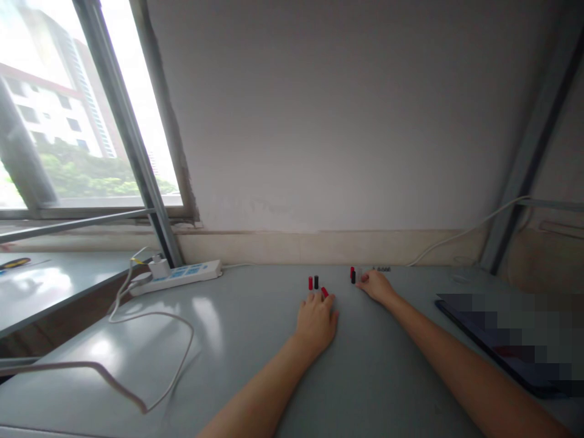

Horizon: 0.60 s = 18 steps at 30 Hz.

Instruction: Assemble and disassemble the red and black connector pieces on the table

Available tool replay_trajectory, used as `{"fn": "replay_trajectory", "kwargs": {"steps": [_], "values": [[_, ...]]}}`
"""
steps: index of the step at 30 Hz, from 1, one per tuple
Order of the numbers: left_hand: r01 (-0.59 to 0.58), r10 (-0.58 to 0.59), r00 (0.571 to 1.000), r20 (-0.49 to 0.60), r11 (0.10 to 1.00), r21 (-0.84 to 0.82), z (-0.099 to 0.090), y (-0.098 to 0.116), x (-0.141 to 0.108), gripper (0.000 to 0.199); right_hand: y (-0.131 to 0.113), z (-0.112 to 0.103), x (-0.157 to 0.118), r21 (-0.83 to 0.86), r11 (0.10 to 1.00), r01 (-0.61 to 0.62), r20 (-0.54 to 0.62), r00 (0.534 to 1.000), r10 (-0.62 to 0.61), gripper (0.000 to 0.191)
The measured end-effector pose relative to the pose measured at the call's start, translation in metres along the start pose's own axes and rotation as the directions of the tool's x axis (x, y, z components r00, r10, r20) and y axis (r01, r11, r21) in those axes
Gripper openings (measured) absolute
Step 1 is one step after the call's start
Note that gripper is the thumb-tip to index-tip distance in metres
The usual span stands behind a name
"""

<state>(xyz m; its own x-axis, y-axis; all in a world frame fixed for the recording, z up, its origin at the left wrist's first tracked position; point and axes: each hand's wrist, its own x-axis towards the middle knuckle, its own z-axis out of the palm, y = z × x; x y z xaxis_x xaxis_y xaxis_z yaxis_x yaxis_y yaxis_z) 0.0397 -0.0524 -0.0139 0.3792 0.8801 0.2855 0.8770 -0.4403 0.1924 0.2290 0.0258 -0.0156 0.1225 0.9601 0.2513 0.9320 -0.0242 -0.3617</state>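
Note:
Both my arms reach forward over a grey table (255, 365). My left hand (316, 319) lies palm down with its fingertips on a small red cylinder (324, 292). Just beyond it a red cylinder (311, 283) and a black cylinder (316, 281) stand upright side by side. My right hand (376, 285) rests further back, its fingers touching a red and black pair of small cylinders (353, 275). A row of tiny dark parts (383, 268) lies just behind that hand.
A white power strip (182, 275) with a plugged charger (159, 267) lies at the back left; its white cable (150, 353) loops across the table. A dark flat tablet-like thing (460, 313) sits at the right. Wall and window stand behind.

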Motion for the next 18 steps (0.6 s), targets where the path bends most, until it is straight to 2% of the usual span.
{"fn": "replay_trajectory", "kwargs": {"steps": [8, 13, 18], "values": [[0.022, -0.022, 1.0, 0.011, 0.999, 0.04, 0.003, 0.0, 0.004, 0.039, -0.004, -0.02, -0.026, -0.143, 0.99, 0.023, 0.1, 0.995, -0.009, 0.009], [0.008, -0.009, 1.0, 0.017, 0.999, 0.048, 0.003, -0.001, 0.005, 0.039, -0.012, -0.028, -0.048, -0.047, 0.995, 0.086, 0.098, 0.992, -0.081, 0.013], [0.0, -0.001, 1.0, 0.01, 0.999, 0.037, 0.003, -0.003, 0.005, 0.037, -0.017, -0.028, -0.055, 0.05, 0.989, 0.137, 0.111, 0.984, -0.142, 0.014]]}}
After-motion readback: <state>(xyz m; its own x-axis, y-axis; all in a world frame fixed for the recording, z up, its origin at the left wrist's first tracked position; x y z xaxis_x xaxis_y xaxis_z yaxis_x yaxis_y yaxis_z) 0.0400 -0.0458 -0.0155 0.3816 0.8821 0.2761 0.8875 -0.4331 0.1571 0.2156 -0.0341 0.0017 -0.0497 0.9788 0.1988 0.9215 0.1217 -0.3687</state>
